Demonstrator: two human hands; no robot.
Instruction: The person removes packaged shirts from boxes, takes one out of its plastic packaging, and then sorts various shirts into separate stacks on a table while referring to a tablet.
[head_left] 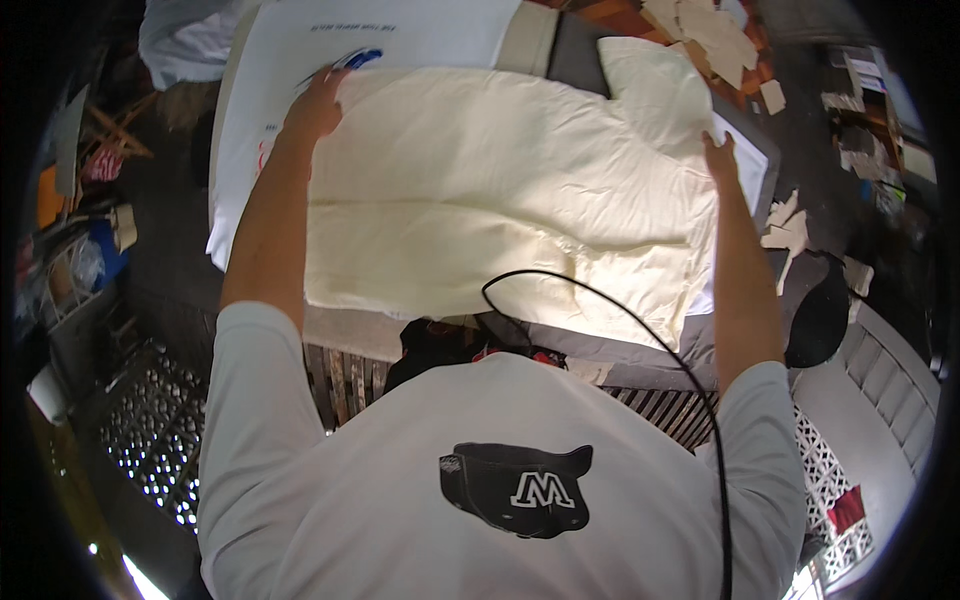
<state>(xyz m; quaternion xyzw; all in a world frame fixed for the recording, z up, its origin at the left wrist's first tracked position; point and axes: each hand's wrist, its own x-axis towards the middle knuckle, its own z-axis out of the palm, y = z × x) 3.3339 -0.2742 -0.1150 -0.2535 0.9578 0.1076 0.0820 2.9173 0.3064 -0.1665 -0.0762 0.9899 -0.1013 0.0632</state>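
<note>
A cream T-shirt [450, 170] lies spread out sideways before me, its sleeve at the far right and its straight edge to the left. Some creases run across its middle and right part. At the far left corner, my left hand [317, 105] grips the edge of the cloth, with its fingertips partly hidden. My right hand [719, 158] pinches the shirt's right edge just below the sleeve. Both arms are stretched out wide. Beneath the shirt is a white printed sheet [265, 65], showing at the left and far side.
A black cable [640, 318] loops over the shirt's near edge. Dark cloth [440, 350] lies by the near side. Cardboard scraps [715, 40] are strewn at the far right. White fabric [190, 40] sits at the far left. A grey bench [880, 370] stands right.
</note>
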